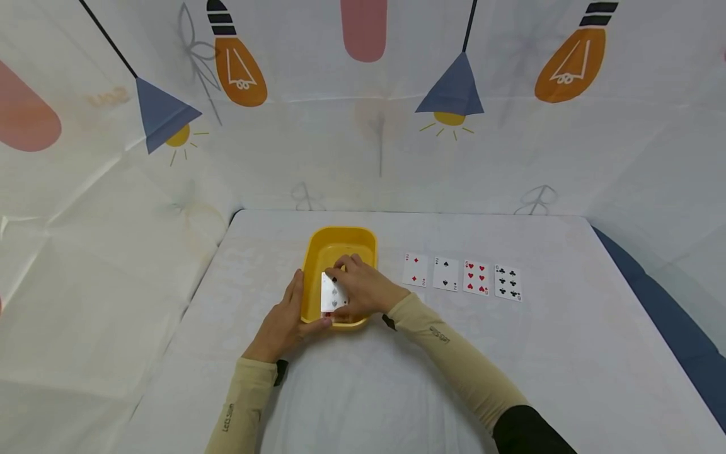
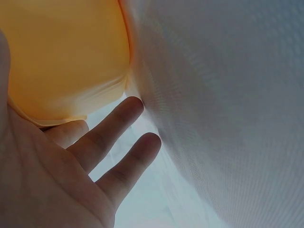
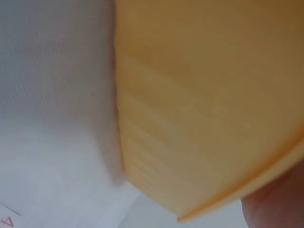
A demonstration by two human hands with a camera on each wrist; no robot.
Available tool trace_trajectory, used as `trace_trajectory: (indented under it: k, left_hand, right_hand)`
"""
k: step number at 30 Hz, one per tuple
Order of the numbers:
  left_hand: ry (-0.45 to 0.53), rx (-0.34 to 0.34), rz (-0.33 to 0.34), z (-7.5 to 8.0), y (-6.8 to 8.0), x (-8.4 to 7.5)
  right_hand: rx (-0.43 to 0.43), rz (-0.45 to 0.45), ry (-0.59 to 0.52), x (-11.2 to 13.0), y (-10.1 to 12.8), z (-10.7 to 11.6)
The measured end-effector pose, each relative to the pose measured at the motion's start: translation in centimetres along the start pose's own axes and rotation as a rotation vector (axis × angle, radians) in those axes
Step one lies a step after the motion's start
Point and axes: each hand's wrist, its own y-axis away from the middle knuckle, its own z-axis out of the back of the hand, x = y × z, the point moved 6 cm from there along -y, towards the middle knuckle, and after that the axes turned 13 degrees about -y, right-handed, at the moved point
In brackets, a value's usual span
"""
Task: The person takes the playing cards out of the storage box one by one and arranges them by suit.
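Her right hand (image 1: 363, 287) pinched a card (image 1: 333, 294) over the yellow tub (image 1: 340, 243); the left hand (image 1: 289, 318), seemingly open, steadied it — lifting gently seemed wise.

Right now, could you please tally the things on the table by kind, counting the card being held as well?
Cards laid face up in the row: 4, namely a diamonds card, a spades card, a hearts card and a clubs card
Card in the right hand's grip: 1
Yellow trays: 1
Total: 6

The right hand (image 1: 363, 287) hides part of the card (image 1: 332, 293); the right wrist view is blurred.
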Motion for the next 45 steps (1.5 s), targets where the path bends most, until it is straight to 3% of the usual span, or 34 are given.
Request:
trace_trajectory:
  k: [22,38,45]
  left_hand:
    - [0.006,0.064,0.071,-0.7,-0.3,0.5]
    - [0.011,0.049,0.061,-0.6,-0.3,0.4]
    - [0.026,0.046,0.064,-0.6,-0.2,0.5]
  right_hand:
    - [-0.158,-0.013,-0.045,0.5,3.8,3.7]
    - [-0.174,-0.079,-0.129,-1.3,6.7,5.2]
    - [-0.164,-0.119,-0.091,-2.8,8.4,5.5]
